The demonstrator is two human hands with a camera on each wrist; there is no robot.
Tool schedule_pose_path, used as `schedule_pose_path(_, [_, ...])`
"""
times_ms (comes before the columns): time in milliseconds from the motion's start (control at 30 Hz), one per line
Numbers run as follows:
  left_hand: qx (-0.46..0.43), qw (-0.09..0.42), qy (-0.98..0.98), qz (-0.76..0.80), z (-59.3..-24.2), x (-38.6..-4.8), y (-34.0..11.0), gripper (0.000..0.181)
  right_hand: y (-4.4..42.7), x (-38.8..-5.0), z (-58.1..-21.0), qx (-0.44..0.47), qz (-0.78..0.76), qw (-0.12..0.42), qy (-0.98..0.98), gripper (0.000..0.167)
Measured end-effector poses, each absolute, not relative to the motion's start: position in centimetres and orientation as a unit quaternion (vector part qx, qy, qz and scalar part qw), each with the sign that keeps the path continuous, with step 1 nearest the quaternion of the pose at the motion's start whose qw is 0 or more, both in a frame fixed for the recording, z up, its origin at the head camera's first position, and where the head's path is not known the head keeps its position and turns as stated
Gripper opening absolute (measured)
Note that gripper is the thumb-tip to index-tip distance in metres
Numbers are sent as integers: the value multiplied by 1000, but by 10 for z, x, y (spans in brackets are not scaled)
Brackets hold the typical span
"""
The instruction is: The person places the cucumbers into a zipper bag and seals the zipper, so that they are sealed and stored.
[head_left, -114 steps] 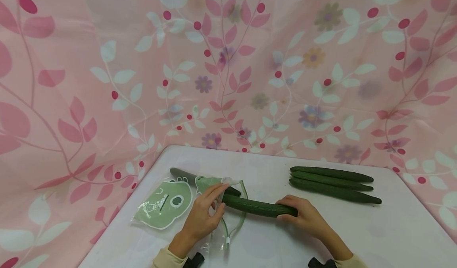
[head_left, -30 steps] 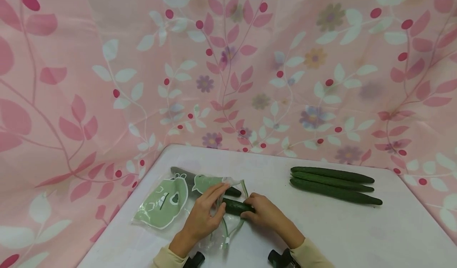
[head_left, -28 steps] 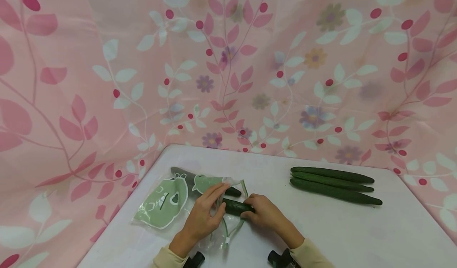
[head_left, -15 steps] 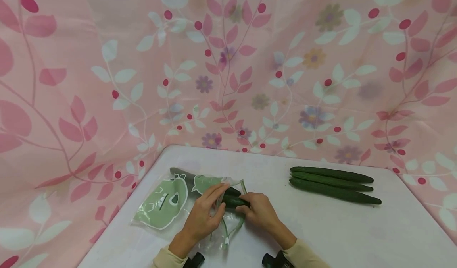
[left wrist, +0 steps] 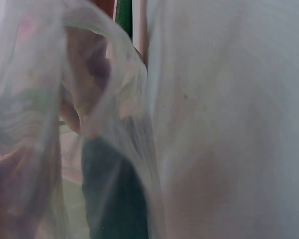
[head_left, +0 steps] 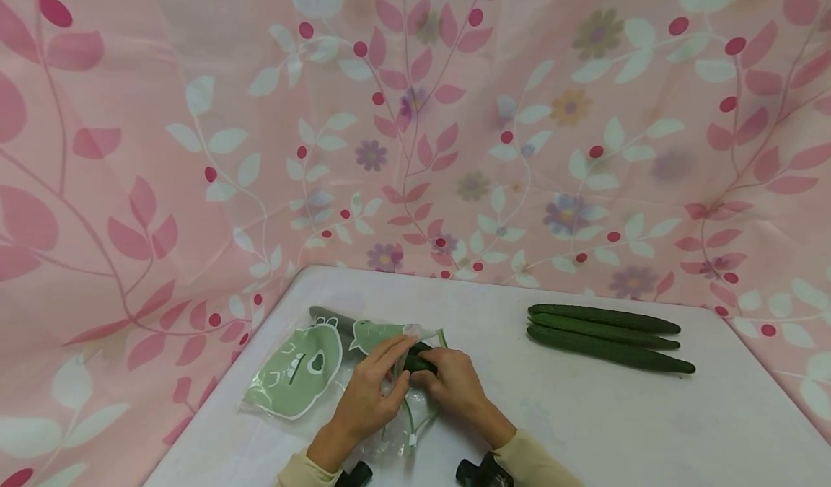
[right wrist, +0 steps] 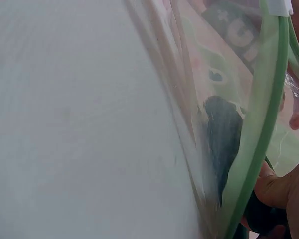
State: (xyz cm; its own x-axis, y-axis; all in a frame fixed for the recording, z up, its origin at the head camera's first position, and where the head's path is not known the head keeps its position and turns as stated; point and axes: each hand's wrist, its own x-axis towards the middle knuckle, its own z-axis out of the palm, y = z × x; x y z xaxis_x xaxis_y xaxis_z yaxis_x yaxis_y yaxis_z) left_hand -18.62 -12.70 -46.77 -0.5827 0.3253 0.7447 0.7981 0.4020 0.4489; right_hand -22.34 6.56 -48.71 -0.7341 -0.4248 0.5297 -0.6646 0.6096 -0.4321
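One cucumber (head_left: 417, 363) partly inside bag (head_left: 375, 333), end exposed at mouth. Right grip (head_left: 454, 386) nearer, pinching that end; long axis runs leftward from right grip, past left grip (head_left: 370, 389), which curls around bag mouth. Second cucumber (head_left: 332, 316) alongside, inside bag. Three cucumbers (head_left: 604, 331) on surface (head_left: 584, 429), well apart.

I saw a pink cloth (head_left: 454, 126) filling the background behind a white table (head_left: 617, 429) with rounded far corners. On the cloth I made out pink leaves (head_left: 97, 143), pale leaves (head_left: 227, 141), crimson dots (head_left: 476, 17) and soft-edged flowers (head_left: 371, 154) (one, right of centre, looked yellowish to me).
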Motion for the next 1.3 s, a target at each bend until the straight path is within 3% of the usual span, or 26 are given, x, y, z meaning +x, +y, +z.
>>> schedule_pose_path(433, [-357, 282, -786, -419, -470, -187, -127, 56, 46, -226, -493, 285, 309, 222, -880, 22])
schedule_pose_path(867, [-349, 277, -792, -417, -467, -184, -127, 56, 51, -229, -501, 243, 379, 218, -866, 29])
schedule_pose_path(1000, [-349, 277, -795, -412, -466, -185, -128, 55, 60, -229, -502, 248, 411, 210, -852, 34])
schedule_pose_path(1300, [-360, 288, -784, -415, -467, -185, -127, 53, 68, -228, -502, 206, 383, 170, -884, 26])
